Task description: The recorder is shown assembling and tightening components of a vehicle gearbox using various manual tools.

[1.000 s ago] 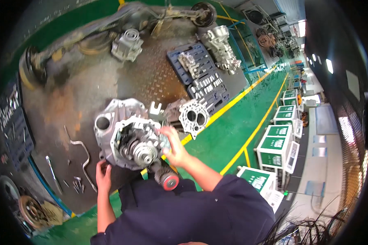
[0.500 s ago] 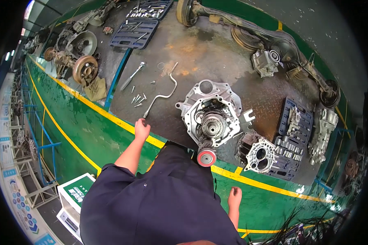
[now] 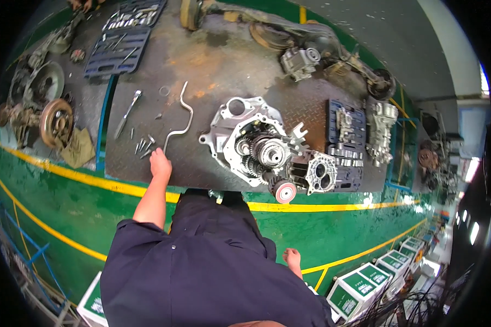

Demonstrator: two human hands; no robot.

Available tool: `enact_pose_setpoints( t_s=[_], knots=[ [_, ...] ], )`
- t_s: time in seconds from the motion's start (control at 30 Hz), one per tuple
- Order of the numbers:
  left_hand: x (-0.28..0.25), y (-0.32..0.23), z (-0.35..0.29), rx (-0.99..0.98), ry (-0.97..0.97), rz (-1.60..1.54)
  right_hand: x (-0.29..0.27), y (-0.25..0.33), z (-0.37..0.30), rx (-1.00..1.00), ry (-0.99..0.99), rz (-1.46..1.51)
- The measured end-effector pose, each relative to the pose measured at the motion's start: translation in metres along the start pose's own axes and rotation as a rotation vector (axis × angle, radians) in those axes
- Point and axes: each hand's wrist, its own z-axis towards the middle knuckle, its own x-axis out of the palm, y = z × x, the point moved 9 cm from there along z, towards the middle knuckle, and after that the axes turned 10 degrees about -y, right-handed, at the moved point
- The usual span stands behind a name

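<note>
My left hand [image 3: 160,165] reaches over the near edge of a dark metal workbench [image 3: 196,155]. Its fingers are closed at the lower end of a bent speed handle [image 3: 190,111] lying on the bench, and they cover its tip. Several loose bolts [image 3: 142,145] lie just left of these fingers. My right hand [image 3: 292,257] hangs low over the green floor, loosely curled and with nothing visible in it. In front of me stands an open gearbox housing [image 3: 223,128] with its gears [image 3: 271,153] exposed. A red-rimmed round part [image 3: 285,192] sticks out toward me.
A ratchet [image 3: 129,113] lies at the left, below an open tool case [image 3: 117,52]. To the right are a smaller casting [image 3: 321,171], a socket set [image 3: 346,133] and another gearbox part [image 3: 381,131]. An axle [image 3: 305,32] spans the back. White-and-green boxes [image 3: 360,289] stand at lower right.
The view has swung to the right, so the bench things sit farther left. My left hand stays at the speed handle's lower end; my right hand still hangs low.
</note>
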Motion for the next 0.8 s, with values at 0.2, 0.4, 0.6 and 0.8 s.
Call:
enact_pose_setpoints(
  t_s=[0.2, 0.4, 0.6, 0.8],
  knots=[
    [0.024, -0.017, -0.012, -0.632, 0.852, -0.959, 0.040, 0.089, -0.056, -0.209, -0.025, 0.123],
    [-0.098, -0.038, 0.013, -0.251, 0.388, -0.901, -0.018, 0.309, -0.199, -0.769, -0.186, 0.293],
    [-0.281, -0.149, -0.038, 0.718, 0.143, -0.910, -0.017, 0.511, -0.409, -1.412, 0.055, 0.727],
    [-0.318, -0.219, -0.117, 1.255, 0.018, -0.980, 0.017, 0.563, -0.517, -1.193, 0.800, 1.221]
  ],
)
